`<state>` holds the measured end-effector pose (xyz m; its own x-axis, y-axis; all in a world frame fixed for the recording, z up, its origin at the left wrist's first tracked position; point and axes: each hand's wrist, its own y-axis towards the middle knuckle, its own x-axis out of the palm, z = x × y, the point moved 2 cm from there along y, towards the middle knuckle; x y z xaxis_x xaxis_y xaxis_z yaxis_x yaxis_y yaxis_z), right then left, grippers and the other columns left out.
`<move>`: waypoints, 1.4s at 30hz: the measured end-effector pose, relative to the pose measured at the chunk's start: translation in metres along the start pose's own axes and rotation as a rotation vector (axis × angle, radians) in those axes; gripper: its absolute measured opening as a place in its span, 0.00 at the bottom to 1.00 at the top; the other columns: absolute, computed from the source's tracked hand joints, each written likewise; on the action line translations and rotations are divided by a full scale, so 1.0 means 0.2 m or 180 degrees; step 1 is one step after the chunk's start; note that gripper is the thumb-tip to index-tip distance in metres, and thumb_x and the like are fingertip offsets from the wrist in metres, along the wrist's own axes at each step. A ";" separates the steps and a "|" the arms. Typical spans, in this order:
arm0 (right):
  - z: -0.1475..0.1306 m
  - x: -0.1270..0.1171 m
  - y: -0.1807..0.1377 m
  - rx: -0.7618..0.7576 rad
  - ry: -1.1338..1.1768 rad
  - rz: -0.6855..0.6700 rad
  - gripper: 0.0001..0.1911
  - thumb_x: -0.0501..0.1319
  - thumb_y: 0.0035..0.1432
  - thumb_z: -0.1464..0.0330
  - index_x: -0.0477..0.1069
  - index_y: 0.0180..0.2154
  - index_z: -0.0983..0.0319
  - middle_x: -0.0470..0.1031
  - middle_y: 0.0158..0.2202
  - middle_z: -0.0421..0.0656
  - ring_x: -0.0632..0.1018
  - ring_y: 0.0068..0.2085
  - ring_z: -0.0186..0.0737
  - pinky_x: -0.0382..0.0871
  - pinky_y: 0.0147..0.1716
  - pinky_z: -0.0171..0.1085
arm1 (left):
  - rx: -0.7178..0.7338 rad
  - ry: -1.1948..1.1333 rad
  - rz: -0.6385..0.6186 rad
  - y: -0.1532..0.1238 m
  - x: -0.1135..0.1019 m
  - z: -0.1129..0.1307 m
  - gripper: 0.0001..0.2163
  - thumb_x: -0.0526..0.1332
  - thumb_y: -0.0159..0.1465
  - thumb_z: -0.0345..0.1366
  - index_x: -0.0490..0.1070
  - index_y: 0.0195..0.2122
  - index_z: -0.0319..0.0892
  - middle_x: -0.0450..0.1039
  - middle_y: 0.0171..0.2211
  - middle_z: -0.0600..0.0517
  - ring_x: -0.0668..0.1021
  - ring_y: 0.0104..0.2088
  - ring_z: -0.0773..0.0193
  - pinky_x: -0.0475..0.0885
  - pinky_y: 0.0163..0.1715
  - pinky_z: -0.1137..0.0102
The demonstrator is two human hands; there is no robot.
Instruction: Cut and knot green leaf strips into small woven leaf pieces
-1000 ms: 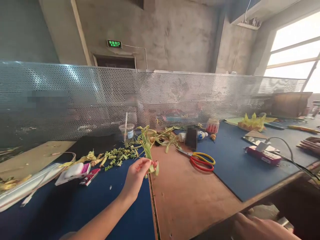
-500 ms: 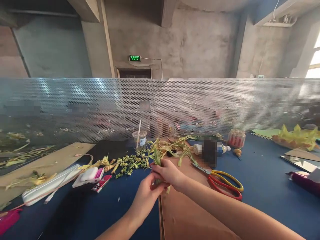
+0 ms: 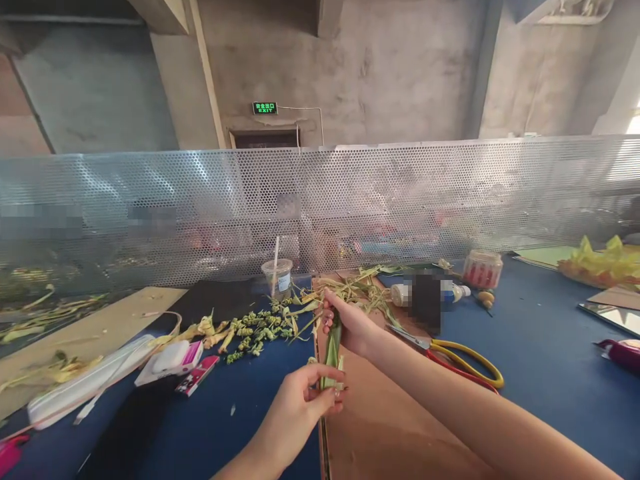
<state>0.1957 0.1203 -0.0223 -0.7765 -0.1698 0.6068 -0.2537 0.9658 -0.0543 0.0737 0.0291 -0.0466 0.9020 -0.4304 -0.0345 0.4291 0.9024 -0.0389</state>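
Note:
A long green leaf strip (image 3: 332, 343), like a dried corn husk, runs between my two hands above the brown board. My left hand (image 3: 305, 403) pinches its near end between thumb and fingers. Higher up, my right hand (image 3: 347, 323) is closed around the far part of the strip. Beyond my right hand lies a loose heap of dry leaf strips (image 3: 367, 290). To the left of it, a pile of small knotted green pieces (image 3: 257, 328) rests on the blue tabletop.
Scissors (image 3: 450, 357) with red and yellow handles lie right of my right forearm. A plastic cup with a straw (image 3: 278, 279), a jar (image 3: 483, 268) and a bottle (image 3: 457, 292) stand or lie farther back. A perforated metal screen (image 3: 225, 213) borders the table.
My hands have moved apart along the strip: the left came down toward me, the right stayed higher and opened the strip's length to view. The camera view has shifted slightly.

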 end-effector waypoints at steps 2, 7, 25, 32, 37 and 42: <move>-0.03 -0.02 0.01 -0.0048 0.0253 0.0126 0.16 0.61 0.52 0.62 0.57 0.21 0.61 0.56 0.13 0.31 0.61 0.16 0.25 0.62 0.17 0.27 | -0.0052 0.0025 -0.0093 0.00 0.00 0.00 0.10 0.61 0.55 0.34 0.71 0.38 0.36 0.73 0.39 0.43 0.77 0.42 0.56 0.72 0.39 0.68; -0.09 -0.05 0.01 -0.0190 0.0435 0.0216 0.18 0.59 0.52 0.66 0.51 0.19 0.60 0.51 0.12 0.29 0.55 0.13 0.23 0.54 0.14 0.24 | -0.0103 0.0040 -0.0373 0.00 -0.02 0.00 0.12 0.61 0.56 0.34 0.69 0.41 0.38 0.72 0.42 0.44 0.76 0.43 0.56 0.71 0.41 0.67; -0.50 -0.16 -0.12 -0.2737 -0.1602 0.1637 0.15 0.59 0.52 0.58 0.61 0.37 0.60 0.67 0.33 0.40 0.71 0.32 0.34 0.64 0.30 0.33 | -0.0239 -0.0543 -0.0054 0.03 -0.10 0.07 0.26 0.63 0.54 0.34 0.57 0.54 0.48 0.62 0.55 0.45 0.77 0.42 0.56 0.71 0.42 0.66; -0.11 0.03 -0.31 -0.2670 -0.4543 0.0281 0.04 0.55 0.54 0.66 0.64 0.32 0.59 0.67 0.27 0.41 0.67 0.29 0.36 0.60 0.30 0.36 | 0.0201 -0.0357 0.0316 0.07 -0.12 0.01 0.35 0.63 0.53 0.37 0.45 0.59 0.51 0.64 0.52 0.42 0.79 0.35 0.60 0.72 0.39 0.63; 0.11 0.04 -0.29 -0.1611 -0.3602 0.0502 0.12 0.59 0.50 0.65 0.60 0.37 0.59 0.67 0.29 0.40 0.70 0.28 0.36 0.64 0.27 0.35 | 0.0501 0.0438 0.0605 0.04 -0.11 -0.01 0.27 0.61 0.56 0.38 0.54 0.57 0.49 0.63 0.54 0.40 0.79 0.33 0.60 0.71 0.38 0.65; 0.13 0.01 -0.26 -0.1514 -0.2759 0.0698 0.09 0.60 0.49 0.64 0.63 0.32 0.60 0.69 0.28 0.40 0.71 0.28 0.36 0.66 0.27 0.35 | 0.0503 0.0261 0.0517 0.04 -0.10 -0.01 0.31 0.61 0.55 0.36 0.47 0.58 0.47 0.63 0.54 0.39 0.79 0.31 0.62 0.72 0.34 0.68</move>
<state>0.1909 0.0648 -0.0390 -0.9775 0.1195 -0.1737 0.0541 0.9385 0.3409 0.0591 0.0451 -0.0477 0.9557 -0.2737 -0.1086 0.2866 0.9492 0.1302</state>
